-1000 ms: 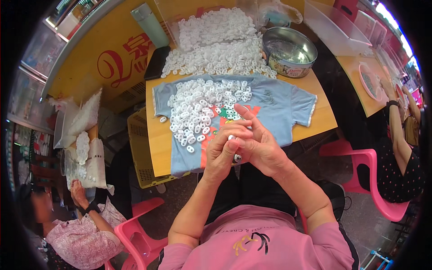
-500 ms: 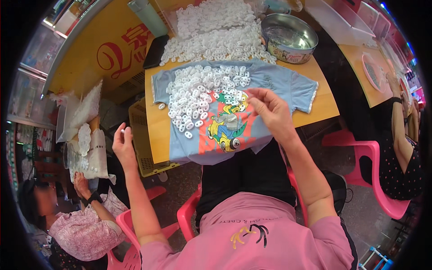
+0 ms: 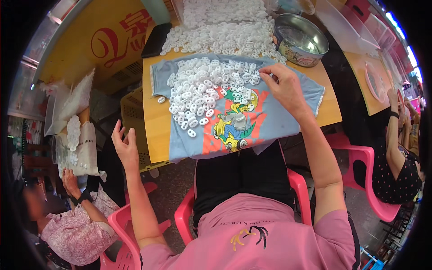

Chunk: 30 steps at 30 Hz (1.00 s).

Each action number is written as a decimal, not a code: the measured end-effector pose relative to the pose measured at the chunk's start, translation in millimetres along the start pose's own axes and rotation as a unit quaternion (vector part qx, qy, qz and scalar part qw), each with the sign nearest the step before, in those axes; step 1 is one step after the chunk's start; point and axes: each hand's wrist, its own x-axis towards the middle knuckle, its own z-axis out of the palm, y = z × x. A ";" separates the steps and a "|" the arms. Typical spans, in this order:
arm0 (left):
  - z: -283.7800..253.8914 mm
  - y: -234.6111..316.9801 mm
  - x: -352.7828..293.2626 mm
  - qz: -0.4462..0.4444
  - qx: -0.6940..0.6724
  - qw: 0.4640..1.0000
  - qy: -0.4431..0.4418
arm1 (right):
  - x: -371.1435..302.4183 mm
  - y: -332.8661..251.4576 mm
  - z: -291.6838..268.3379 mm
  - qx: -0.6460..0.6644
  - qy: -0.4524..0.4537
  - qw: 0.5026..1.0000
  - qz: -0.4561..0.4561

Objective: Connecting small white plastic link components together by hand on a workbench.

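A light blue T-shirt (image 3: 288, 121) with a cartoon print lies spread on the table, bearing a heap of small white oval two-hole plastic pieces (image 3: 191, 94). At the heap's right edge is my right hand (image 3: 285, 87), its thumb and forefinger pinched together beside the outermost pieces. What lies between those fingertips, if anything, is too small to make out. Off the table's left edge my left hand (image 3: 126, 148) is raised, fingers apart, and no piece shows in it.
More white pieces (image 3: 220, 39) cover the table's far side, near a round metal tin (image 3: 301, 39) and a black phone-like slab (image 3: 156, 39). A grey-green bottle (image 3: 156, 10) stands behind. Co-workers sit at left (image 3: 81, 225) and right (image 3: 400, 171) on pink chairs.
My left hand has spread its fingers; a small white bit at its fingertips no longer shows. My right hand has shifted from the print to the heap's far right edge. The view has shifted slightly.
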 end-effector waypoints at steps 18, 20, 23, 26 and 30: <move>112.6 165.4 -71.0 0.224 -0.303 0.906 -0.193 | 35.7 5.7 -0.3 -0.108 -0.083 0.985 -0.107; 118.7 167.4 -71.0 0.201 -0.292 0.906 -0.232 | 41.5 10.9 -0.8 -0.140 -0.099 0.977 -0.127; 122.5 168.4 -71.5 0.178 -0.307 0.906 -0.233 | 43.9 12.5 0.1 -0.161 -0.146 0.970 -0.108; 124.5 165.6 -71.7 0.145 -0.336 0.899 -0.241 | 40.8 7.2 1.7 -0.158 -0.110 0.973 -0.130; 131.6 161.3 -73.8 0.100 -0.380 0.890 -0.233 | 25.9 -3.6 -5.0 -0.090 -0.111 0.984 -0.110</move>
